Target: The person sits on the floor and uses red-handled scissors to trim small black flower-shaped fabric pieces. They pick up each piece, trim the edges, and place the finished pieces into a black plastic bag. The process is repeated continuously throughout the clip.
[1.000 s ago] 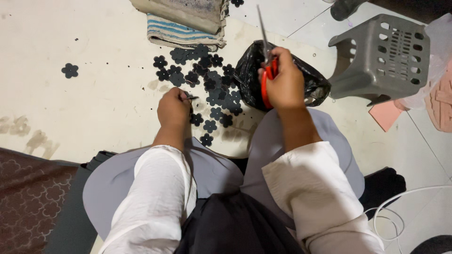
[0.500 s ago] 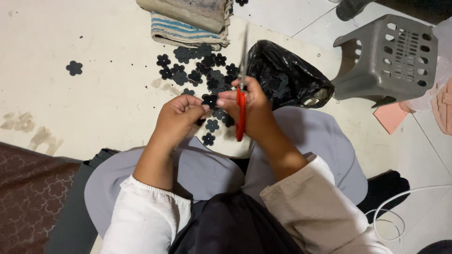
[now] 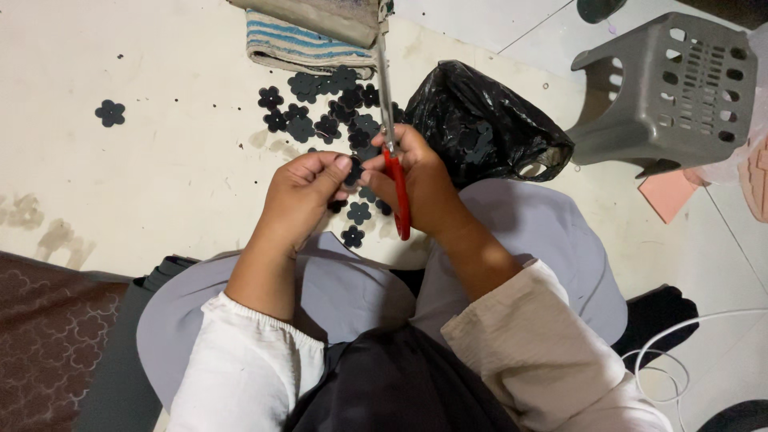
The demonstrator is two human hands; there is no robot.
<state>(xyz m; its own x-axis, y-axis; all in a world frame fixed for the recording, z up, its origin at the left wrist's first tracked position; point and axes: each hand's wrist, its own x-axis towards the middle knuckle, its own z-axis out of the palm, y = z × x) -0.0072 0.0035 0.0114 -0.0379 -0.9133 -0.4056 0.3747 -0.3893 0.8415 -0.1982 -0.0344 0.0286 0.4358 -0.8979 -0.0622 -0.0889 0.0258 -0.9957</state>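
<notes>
Right hand point(image 3: 420, 180) clenched on red-handled scissors point(image 3: 394, 152), blades pointing away – left hand point(image 3: 308, 192) pinches a small black flower cutout point(image 3: 353, 170) right at the handles, just this side of the cutout pile point(image 3: 328, 108), likely so trimmed pieces drop onto it.

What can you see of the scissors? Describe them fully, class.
The scissors have red handles, plastic by the look, and long, thin grey metal blades. The right hand grips the handles, and the blades point up and away, looking nearly closed. They are held above the floor, over scattered dark flower-shaped pieces. The left hand is close beside them, pinching one small dark piece.
</notes>
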